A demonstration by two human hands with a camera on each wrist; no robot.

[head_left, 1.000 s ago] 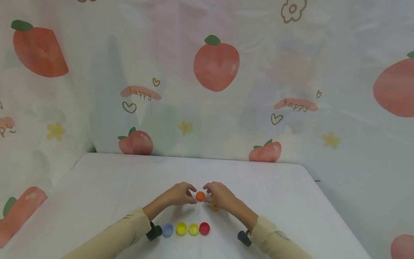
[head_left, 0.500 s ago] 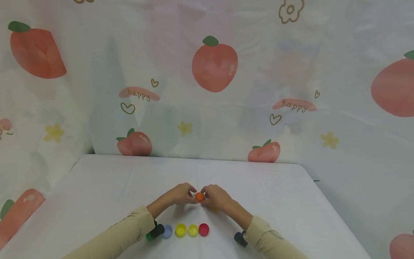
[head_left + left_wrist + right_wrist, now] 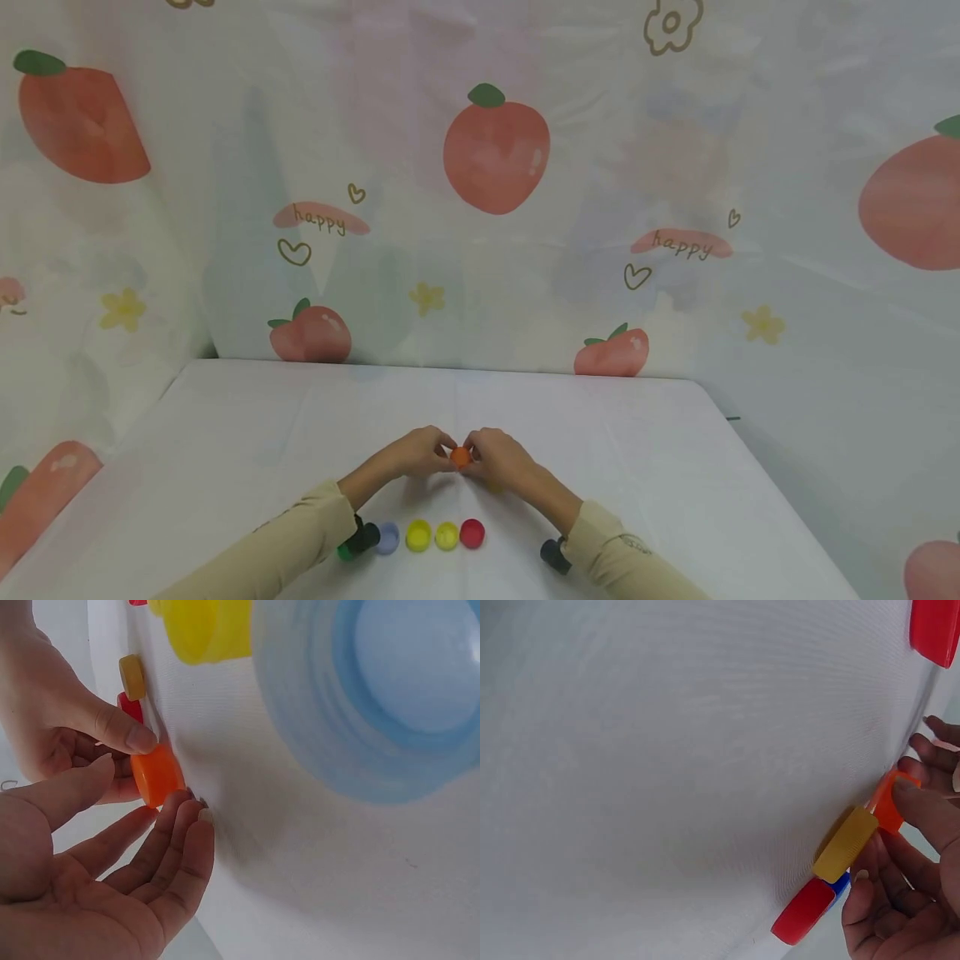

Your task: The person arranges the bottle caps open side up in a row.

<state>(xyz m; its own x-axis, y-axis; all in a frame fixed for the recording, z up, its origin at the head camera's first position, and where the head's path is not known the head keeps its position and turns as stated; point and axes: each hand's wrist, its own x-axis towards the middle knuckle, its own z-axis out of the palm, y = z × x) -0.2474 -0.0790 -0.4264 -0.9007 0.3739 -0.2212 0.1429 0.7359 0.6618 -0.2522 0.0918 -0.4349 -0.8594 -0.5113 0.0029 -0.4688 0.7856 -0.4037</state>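
Between the two hands, above the middle of the table, is a small orange cap-like piece (image 3: 460,457). My right hand (image 3: 504,458) pinches it, the thumb lying on the orange side (image 3: 156,776) in the left wrist view. My left hand (image 3: 422,451) comes from the other side; its loosely extended fingertips meet or nearly meet the piece's lower edge. Just beyond my right fingers sit an amber cap (image 3: 846,844), a red one (image 3: 802,911) and a partly hidden blue one (image 3: 840,886). In the head view my right hand mostly covers these.
Nearer the front edge stands a row of small round cups: light blue (image 3: 387,538), yellow (image 3: 418,536), smaller yellow (image 3: 447,536) and red (image 3: 472,533). A green piece (image 3: 345,552) peeks out under the left wrist camera (image 3: 365,537). White cloth covers the table (image 3: 637,467).
Both hands have drawn together around the orange piece. My right hand moved left from beside it and now pinches it, covering more of the amber cap. The view shifted slightly.
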